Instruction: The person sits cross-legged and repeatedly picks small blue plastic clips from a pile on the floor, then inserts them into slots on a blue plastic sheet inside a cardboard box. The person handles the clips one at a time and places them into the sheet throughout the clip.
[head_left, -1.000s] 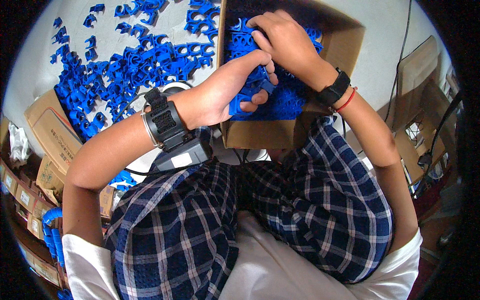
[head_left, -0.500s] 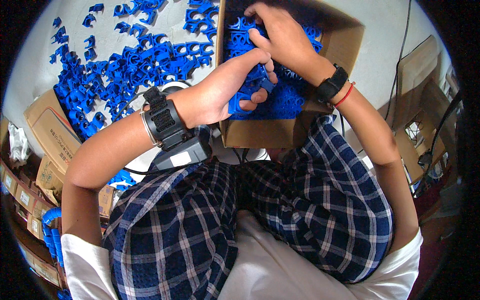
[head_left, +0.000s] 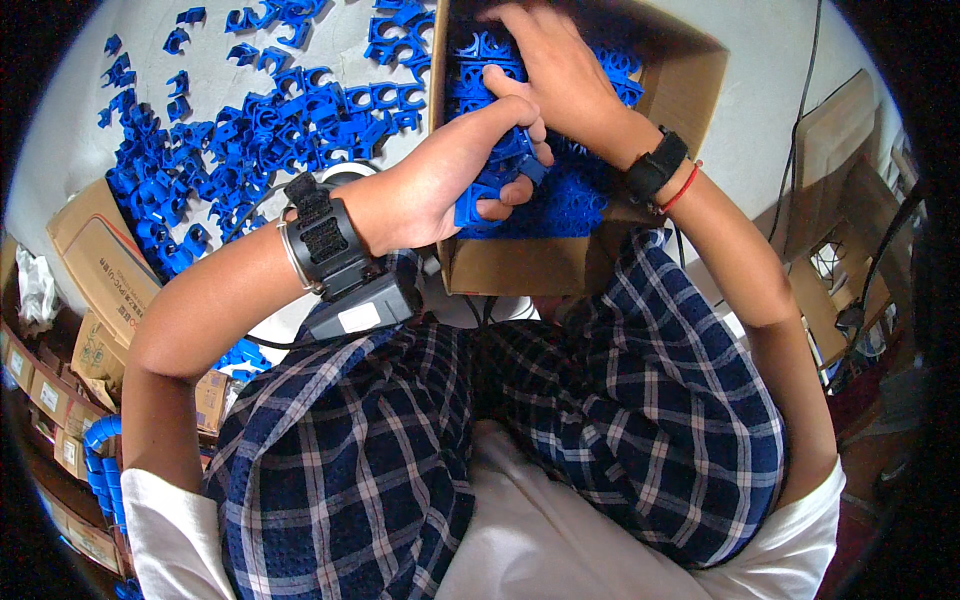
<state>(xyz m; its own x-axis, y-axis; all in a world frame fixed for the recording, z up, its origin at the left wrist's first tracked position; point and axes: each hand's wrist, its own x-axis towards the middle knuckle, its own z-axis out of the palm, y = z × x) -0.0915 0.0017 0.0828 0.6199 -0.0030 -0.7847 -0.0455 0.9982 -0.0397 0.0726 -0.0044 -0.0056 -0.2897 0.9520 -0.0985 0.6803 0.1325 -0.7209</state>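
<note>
My left hand [head_left: 500,165] is closed around a few blue plastic pipe clips [head_left: 487,203], above the near left part of an open cardboard box [head_left: 520,268]. Inside the box, blue pipe clips [head_left: 482,47] stand in rows at the far left, and more fill the near part. My right hand [head_left: 565,75] reaches over the far rows, thumb and fingers spread apart across them. Its thumb rests against a row, close to my left hand. The outer fingers of my right hand are partly hidden, and so are the clips under its palm.
A wide heap of loose blue clips [head_left: 270,130] covers the white surface to the left. Cardboard flaps [head_left: 105,255] and a white plastic bag [head_left: 36,285] lie at the left edge. A black cable [head_left: 803,100] runs down on the right, beside cardboard [head_left: 830,150].
My right hand has shifted slightly left and away from me over the rows, its fingers straightening. My left hand keeps its hold on the pipe clips almost in place.
</note>
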